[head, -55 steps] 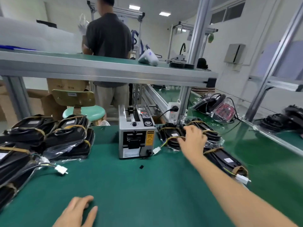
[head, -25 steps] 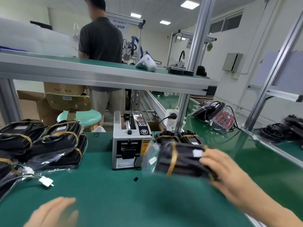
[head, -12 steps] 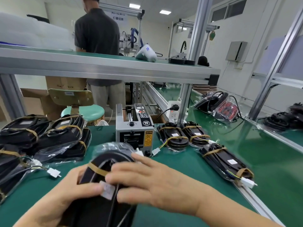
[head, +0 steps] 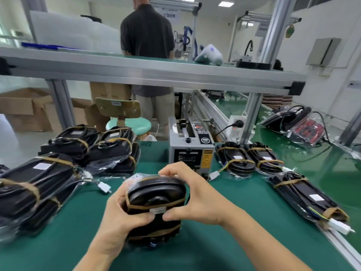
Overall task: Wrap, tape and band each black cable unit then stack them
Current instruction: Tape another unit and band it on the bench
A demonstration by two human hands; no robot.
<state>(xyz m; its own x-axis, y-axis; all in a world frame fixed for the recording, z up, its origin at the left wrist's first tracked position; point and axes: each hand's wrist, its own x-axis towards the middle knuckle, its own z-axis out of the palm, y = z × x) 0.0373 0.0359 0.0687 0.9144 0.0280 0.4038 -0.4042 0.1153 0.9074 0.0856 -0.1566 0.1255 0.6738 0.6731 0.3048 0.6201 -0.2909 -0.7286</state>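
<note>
Both hands, left hand [head: 119,216] and right hand [head: 197,198], grip the black cable unit [head: 155,200] over the green table [head: 234,202], its long axis pointing away, with the finished stack [head: 64,173] on the left hand's side.

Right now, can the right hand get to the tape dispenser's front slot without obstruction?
Probably yes. The tape dispenser sits just behind the held cable unit, with bare green mat between. But the right hand and the left hand both grip that unit, so the right must let go first.
</note>
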